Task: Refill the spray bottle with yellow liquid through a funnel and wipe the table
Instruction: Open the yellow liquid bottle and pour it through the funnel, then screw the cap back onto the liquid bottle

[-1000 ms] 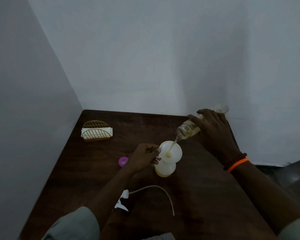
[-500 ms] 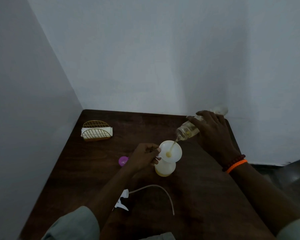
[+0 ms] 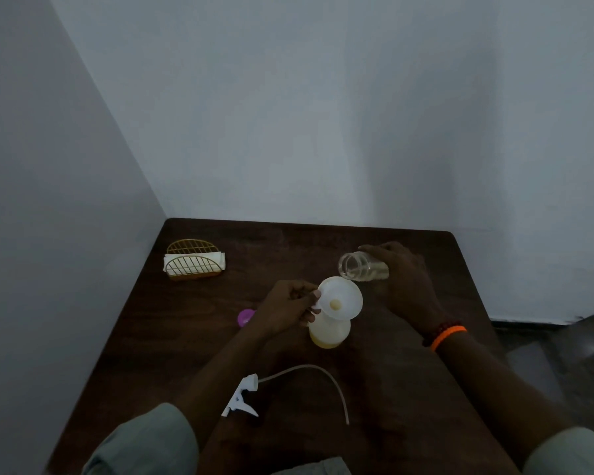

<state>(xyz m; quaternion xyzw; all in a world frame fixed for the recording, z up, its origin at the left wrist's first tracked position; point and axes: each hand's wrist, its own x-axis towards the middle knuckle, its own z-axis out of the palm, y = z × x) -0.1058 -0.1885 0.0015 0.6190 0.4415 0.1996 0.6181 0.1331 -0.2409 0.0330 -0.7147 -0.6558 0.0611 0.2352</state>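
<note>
A pale spray bottle [image 3: 330,332] holding yellow liquid stands mid-table with a white funnel [image 3: 341,298] in its neck. My left hand [image 3: 288,308] pinches the funnel's left rim. My right hand [image 3: 403,272] grips a clear glass bottle [image 3: 362,267], now lowered behind and to the right of the funnel, its open mouth facing the camera; it looks nearly empty. No liquid is streaming. The white trigger spray head [image 3: 242,397] with its long curved tube [image 3: 326,380] lies on the table nearer to me.
A gold wire holder with white napkins [image 3: 194,265] sits at the table's back left. A small purple cap [image 3: 245,317] lies left of my left hand. Walls close the left and back sides; the dark wooden table [image 3: 426,389] ends at the right, floor beyond.
My right hand has stopped pouring: it tipped the glass bottle back and lowered it toward the table behind the funnel. The stream has ended. My left hand stays on the funnel.
</note>
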